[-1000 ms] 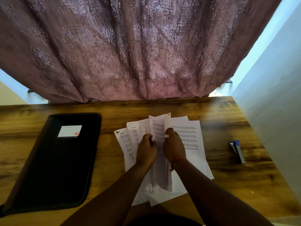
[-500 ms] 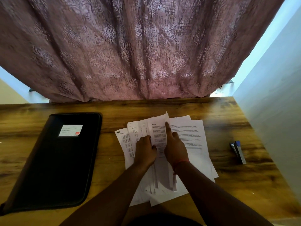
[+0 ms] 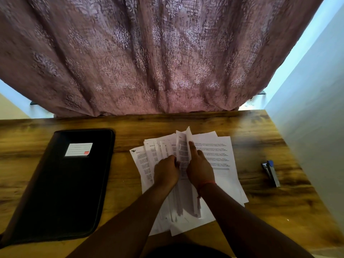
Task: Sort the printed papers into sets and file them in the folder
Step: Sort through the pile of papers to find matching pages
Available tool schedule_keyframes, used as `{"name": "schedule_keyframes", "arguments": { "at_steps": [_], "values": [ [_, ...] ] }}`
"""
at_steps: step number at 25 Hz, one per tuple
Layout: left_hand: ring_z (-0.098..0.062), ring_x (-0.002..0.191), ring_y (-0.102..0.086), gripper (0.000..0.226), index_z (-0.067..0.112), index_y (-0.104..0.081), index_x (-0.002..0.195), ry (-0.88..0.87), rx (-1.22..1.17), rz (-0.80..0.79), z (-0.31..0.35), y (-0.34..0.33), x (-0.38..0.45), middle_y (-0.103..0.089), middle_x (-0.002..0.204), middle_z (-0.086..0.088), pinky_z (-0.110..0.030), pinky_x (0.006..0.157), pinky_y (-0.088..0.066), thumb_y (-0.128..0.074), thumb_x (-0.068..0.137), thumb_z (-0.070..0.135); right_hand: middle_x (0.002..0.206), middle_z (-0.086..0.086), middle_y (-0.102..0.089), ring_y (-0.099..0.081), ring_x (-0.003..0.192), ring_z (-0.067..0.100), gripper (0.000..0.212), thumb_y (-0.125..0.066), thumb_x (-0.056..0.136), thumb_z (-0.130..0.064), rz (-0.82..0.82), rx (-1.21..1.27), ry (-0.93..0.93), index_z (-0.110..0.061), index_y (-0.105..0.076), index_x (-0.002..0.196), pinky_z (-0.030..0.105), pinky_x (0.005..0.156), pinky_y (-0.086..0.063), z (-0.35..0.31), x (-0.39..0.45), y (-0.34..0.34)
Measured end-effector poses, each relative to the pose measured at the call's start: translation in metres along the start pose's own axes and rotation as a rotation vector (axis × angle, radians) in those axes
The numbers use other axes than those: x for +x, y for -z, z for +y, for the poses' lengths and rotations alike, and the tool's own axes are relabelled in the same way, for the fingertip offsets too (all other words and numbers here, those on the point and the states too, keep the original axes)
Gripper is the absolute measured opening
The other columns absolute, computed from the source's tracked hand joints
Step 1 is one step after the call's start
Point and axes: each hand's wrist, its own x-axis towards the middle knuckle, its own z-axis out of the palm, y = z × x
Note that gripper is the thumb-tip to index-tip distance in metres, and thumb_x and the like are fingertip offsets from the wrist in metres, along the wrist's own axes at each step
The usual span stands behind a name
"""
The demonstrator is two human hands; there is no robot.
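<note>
A fanned pile of printed white papers [image 3: 217, 155] lies at the middle of the wooden table [image 3: 260, 205]. My left hand [image 3: 165, 172] has its fingers curled over the left part of the fan. My right hand [image 3: 200, 168] grips one sheet that stands lifted on edge between both hands, with its index finger stretched up along it. The black zip folder [image 3: 63, 183] lies shut and flat at the left, a white label with a red mark on its cover.
A small stapler [image 3: 270, 173] with a blue tip lies at the table's right side. A patterned mauve curtain [image 3: 158, 58] hangs behind the table's far edge. A pale wall [image 3: 316, 131] stands along the right.
The sheet under my right index finger has risen from lying flat to standing on edge. Both hands stay at the middle of the fan.
</note>
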Motion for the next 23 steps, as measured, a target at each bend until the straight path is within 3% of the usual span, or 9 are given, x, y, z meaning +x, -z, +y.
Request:
{"name": "schedule_keyframes", "arguments": {
  "at_steps": [7, 10, 14, 19, 23],
  "values": [
    [-0.02, 0.103, -0.066, 0.027, 0.019, -0.065, 0.109, -0.017, 0.064, 0.091, -0.004, 0.004, 0.003, -0.069, 0.112, -0.002, -0.034, 0.089, -0.055, -0.043, 0.103, 0.035, 0.139, 0.008, -0.05, -0.056, 0.121, 0.03, 0.069, -0.053, 0.095, -0.017, -0.013, 0.065, -0.06, -0.026, -0.017, 0.154, 0.049, 0.096, -0.052, -0.004, 0.007, -0.001],
    [-0.023, 0.107, -0.065, 0.019, 0.017, -0.065, 0.109, -0.02, -0.017, 0.054, -0.012, 0.003, 0.004, -0.069, 0.116, -0.004, -0.038, 0.094, -0.054, -0.052, 0.1, 0.028, 0.138, 0.007, -0.051, -0.057, 0.121, 0.029, 0.07, -0.055, 0.094, -0.015, -0.013, 0.066, -0.057, -0.026, -0.019, 0.153, 0.048, 0.095, -0.053, -0.004, 0.006, -0.002],
    [-0.023, 0.101, -0.066, 0.012, 0.018, -0.068, 0.097, -0.007, -0.092, 0.05, -0.011, 0.005, 0.006, -0.071, 0.107, -0.004, -0.034, 0.091, -0.054, -0.058, 0.097, 0.025, 0.132, 0.006, -0.054, -0.06, 0.115, 0.029, 0.063, -0.057, 0.093, -0.017, -0.013, 0.045, -0.028, -0.026, -0.028, 0.148, 0.047, 0.093, -0.055, -0.006, 0.003, -0.003],
    [-0.019, 0.098, -0.064, 0.014, 0.019, -0.067, 0.102, 0.023, -0.242, 0.019, 0.001, 0.007, 0.004, -0.07, 0.106, -0.001, -0.027, 0.087, -0.048, -0.058, 0.098, 0.029, 0.113, 0.002, -0.061, -0.063, 0.102, 0.022, 0.03, -0.051, 0.098, -0.039, -0.013, 0.077, -0.074, -0.019, -0.058, 0.118, 0.041, 0.089, -0.056, -0.006, 0.01, -0.008],
    [-0.02, 0.09, -0.06, 0.013, 0.027, -0.057, 0.091, 0.192, -0.517, -0.104, 0.011, 0.008, 0.006, -0.064, 0.099, -0.002, -0.033, 0.085, -0.052, -0.051, 0.101, 0.034, 0.089, -0.003, -0.067, -0.065, 0.082, 0.012, 0.041, -0.052, 0.091, -0.061, -0.015, 0.351, -0.248, -0.022, -0.065, 0.094, 0.031, 0.08, -0.055, -0.014, 0.019, -0.006]
  ]
}}
